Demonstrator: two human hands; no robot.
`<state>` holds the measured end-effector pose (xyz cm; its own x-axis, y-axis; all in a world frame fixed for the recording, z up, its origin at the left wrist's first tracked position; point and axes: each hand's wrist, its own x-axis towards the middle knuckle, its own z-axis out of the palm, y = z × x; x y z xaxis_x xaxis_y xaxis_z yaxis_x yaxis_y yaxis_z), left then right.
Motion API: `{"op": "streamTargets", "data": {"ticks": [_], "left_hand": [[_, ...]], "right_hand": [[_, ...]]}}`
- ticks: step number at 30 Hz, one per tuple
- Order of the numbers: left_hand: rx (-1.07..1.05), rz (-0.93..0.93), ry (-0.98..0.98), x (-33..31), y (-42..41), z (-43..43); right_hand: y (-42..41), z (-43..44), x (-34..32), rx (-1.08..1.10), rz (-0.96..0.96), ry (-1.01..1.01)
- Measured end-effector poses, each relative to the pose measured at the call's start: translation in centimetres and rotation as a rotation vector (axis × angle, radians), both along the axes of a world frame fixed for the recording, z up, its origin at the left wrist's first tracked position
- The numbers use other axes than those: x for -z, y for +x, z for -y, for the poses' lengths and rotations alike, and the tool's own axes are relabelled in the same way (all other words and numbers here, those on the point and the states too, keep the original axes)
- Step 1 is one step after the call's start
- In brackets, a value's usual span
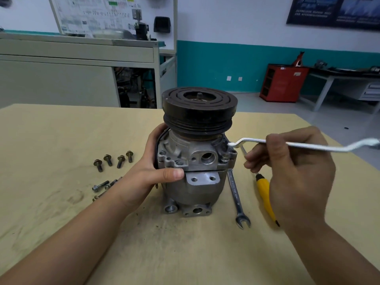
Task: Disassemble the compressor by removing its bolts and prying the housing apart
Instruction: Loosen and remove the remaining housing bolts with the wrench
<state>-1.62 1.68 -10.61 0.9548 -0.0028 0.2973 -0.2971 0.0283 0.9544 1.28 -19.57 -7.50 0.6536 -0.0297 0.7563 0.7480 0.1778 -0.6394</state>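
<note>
A grey metal compressor (193,188) stands upright on the wooden table (61,130), its black pulley (199,112) on top. My left hand (152,171) grips the housing's left side, thumb across the seam between the two halves. My right hand (287,167) holds a silver offset ring wrench (320,147) by the middle of its shaft. The wrench's ring end sits on a bolt at the upper right of the front housing. Several removed bolts (112,161) lie on the table to the left, some partly behind my left wrist.
An open-end spanner (236,198) and a yellow-handled screwdriver (265,194) lie on the table right of the compressor, partly under my right hand. Behind the table are a grey workbench (78,64), a red cabinet (281,83) and a teal-striped wall.
</note>
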Motion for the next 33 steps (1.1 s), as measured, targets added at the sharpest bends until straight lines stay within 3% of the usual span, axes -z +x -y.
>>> {"op": "streamTargets", "data": {"ticks": [5, 6, 9, 13, 23, 26, 33], "left_hand": [[0.002, -0.006, -0.004, 0.0, -0.1, 0.0], [0.002, -0.006, -0.004, 0.0, -0.1, 0.0], [0.003, -0.004, 0.004, 0.0, -0.1, -0.1], [-0.003, -0.007, 0.007, 0.1, -0.1, -0.2], [-0.003, -0.003, 0.006, 0.1, 0.0, -0.1], [0.000, -0.001, 0.010, 0.1, 0.0, -0.1], [-0.007, 0.008, 0.010, 0.1, 0.0, -0.1]], "right_hand": [[-0.9, 0.1, 0.7, 0.355, 0.505, -0.384], [-1.0, 0.0, 0.6, 0.394, 0.546, -0.440], [-1.2, -0.3, -0.1, 0.321, 0.400, -0.670], [-1.9, -0.4, 0.6, 0.495, 0.674, -0.698], [-1.9, -0.6, 1.1, 0.523, 0.708, -0.708], [-1.3, -0.6, 1.8, 0.407, 0.621, -0.579], [-0.1, -0.1, 2.1, -0.249, -0.006, -0.012]]}}
